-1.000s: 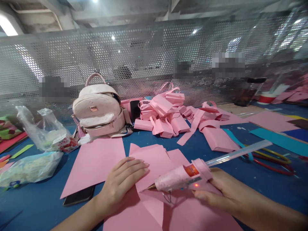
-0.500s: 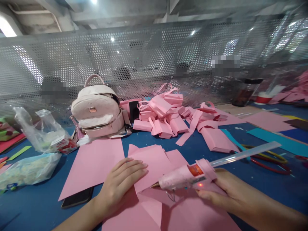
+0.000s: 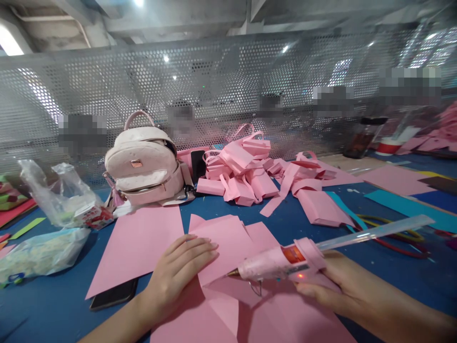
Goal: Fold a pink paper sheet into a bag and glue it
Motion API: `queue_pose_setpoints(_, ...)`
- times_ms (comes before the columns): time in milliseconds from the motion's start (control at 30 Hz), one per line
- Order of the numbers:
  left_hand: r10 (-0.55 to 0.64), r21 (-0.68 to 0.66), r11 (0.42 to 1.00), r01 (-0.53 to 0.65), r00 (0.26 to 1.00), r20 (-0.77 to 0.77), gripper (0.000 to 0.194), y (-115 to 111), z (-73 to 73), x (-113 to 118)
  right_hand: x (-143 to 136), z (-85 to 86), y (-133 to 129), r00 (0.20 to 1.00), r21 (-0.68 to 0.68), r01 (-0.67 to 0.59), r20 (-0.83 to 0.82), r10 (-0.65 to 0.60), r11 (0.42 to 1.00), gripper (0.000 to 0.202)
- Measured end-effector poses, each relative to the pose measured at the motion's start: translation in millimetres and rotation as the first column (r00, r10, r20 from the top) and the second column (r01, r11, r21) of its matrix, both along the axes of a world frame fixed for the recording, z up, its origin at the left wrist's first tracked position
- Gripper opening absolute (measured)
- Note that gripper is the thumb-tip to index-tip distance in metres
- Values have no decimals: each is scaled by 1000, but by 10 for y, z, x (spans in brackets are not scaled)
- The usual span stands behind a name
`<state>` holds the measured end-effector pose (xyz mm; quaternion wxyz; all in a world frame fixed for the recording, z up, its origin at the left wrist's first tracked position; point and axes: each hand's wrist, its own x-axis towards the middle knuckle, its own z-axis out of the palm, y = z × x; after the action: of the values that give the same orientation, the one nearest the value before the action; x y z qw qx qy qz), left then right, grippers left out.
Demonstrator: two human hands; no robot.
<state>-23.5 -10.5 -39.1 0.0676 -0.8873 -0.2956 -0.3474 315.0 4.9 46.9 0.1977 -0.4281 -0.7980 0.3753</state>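
Observation:
My right hand [image 3: 342, 283] grips a pink hot glue gun [image 3: 274, 263] by its handle. The gun's brass nozzle points left, close over a folded edge of pink paper [image 3: 228, 243]. A clear glue stick [image 3: 378, 232] juts from its back, and a small red light glows on its side. Flat on the paper, fingers stretched out, lies my left hand [image 3: 182, 269]. More pink sheets lie beneath, and one flap stands up below the nozzle. Whether the nozzle touches the paper I cannot tell.
Behind the papers stands a pale pink backpack [image 3: 143, 164]. A pile of pink paper bags [image 3: 243, 166] lies right of it. Plastic bags [image 3: 43, 252] are at the left, a dark phone [image 3: 114, 294] under a pink sheet. A perforated metal screen [image 3: 221, 81] borders the blue table [image 3: 21, 314].
The glue gun and my right hand have shifted slightly to the right, the nozzle moving a little along the paper's edge. My left hand stays in place.

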Motion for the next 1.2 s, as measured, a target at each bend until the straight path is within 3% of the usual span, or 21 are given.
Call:
queue_pose_setpoints(100,-7,1,1000,7,1000,-2,42,1,7,5,-1,51,6,1000,-42,-2,16,3,999,54)
queue_pose_setpoints(233,-8,3,1000,8,1000,0,42,0,21,12,-39,130,21,993,-55,-116,5,116,992,50)
queue_pose_setpoints(533,1,-2,1000,-1,1000,-15,44,4,-17,-9,-202,273,27,972,15,-223,73,221,975,48)
queue_pose_setpoints(900,7,5,1000,-7,1000,-8,42,2,-17,-12,-252,218,95,956,34,-271,129,265,962,53)
queue_pose_setpoints(1200,2,-28,1000,-2,1000,18,43,12,-17,-7,-180,242,70,963,-9,-182,199,180,983,52)
